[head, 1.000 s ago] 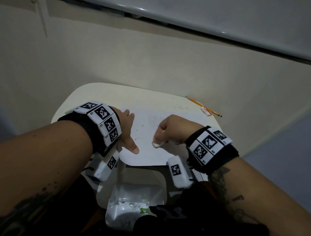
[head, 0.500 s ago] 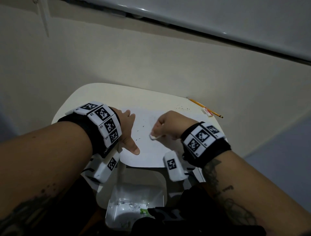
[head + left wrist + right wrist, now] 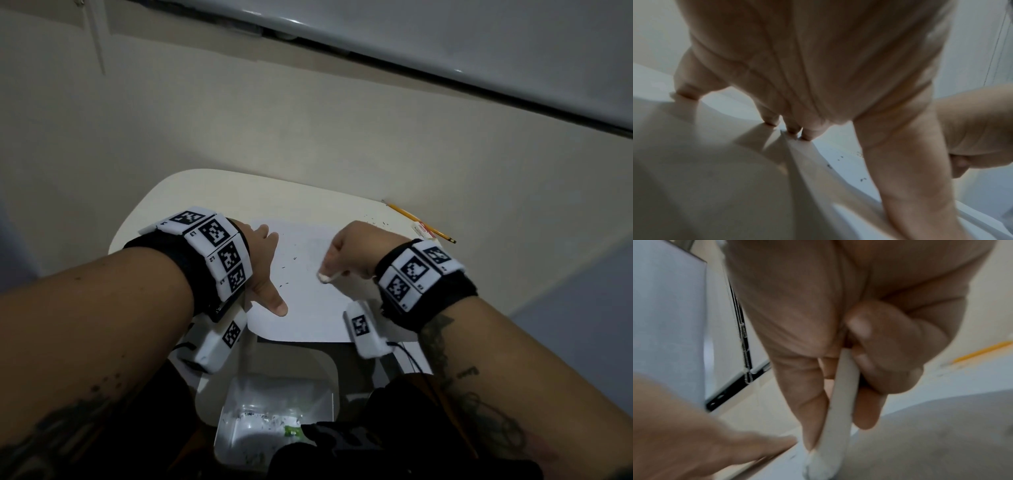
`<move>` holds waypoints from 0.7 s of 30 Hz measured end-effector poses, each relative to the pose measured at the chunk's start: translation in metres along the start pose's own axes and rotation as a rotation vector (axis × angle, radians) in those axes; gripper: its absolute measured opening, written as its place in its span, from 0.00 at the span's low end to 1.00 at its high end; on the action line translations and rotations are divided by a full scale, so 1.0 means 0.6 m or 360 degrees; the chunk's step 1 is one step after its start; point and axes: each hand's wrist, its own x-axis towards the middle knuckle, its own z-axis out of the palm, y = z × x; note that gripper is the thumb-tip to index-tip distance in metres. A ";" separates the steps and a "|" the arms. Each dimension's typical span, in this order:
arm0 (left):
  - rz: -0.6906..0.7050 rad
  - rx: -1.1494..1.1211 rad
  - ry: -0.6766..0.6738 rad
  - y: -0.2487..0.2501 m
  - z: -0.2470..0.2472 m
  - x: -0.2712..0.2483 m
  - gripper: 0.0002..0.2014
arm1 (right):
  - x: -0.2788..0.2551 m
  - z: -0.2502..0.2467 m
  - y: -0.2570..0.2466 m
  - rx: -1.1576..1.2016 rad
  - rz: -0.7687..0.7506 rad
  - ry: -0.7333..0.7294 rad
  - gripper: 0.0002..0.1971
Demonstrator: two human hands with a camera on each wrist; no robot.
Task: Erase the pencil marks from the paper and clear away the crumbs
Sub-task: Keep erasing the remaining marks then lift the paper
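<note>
The left hand (image 3: 263,270) lies flat with spread fingers on the paper (image 3: 308,308), at its 9 o'clock edge. Dark crumbs (image 3: 286,270) lie between the hands. At 3 o'clock, the right hand (image 3: 352,246) pinches a white eraser (image 3: 325,277), its tip touching the paper.

It looked like a classroom or study room: a whiteboard (image 3: 479,44) with a metal frame ran along the plain cream wall (image 3: 308,130), and in front of it stood a small cream desk (image 3: 219,192) with rounded corners. On the desk lay a sheet of paper (image 3: 308,308), a yellow pencil (image 3: 418,221) and a small packaged eraser (image 3: 423,229), the ordinary kit of schoolwork.
</note>
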 end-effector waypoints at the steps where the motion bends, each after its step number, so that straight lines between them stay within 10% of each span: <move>1: -0.0001 0.0001 0.0006 0.000 0.001 0.000 0.56 | 0.001 -0.009 0.017 -0.0064 0.0077 0.0018 0.11; 5: -0.0003 0.0010 -0.0006 -0.001 0.001 0.001 0.58 | 0.008 -0.040 0.063 -0.0292 0.0314 0.0108 0.12; 12: -0.0007 -0.0059 -0.0013 -0.002 0.000 0.002 0.63 | 0.008 0.005 -0.021 0.0155 -0.0099 -0.0009 0.06; 21: 0.0010 -0.0030 -0.0024 -0.005 0.004 0.004 0.61 | 0.011 -0.044 0.056 -0.0226 0.0258 0.0114 0.12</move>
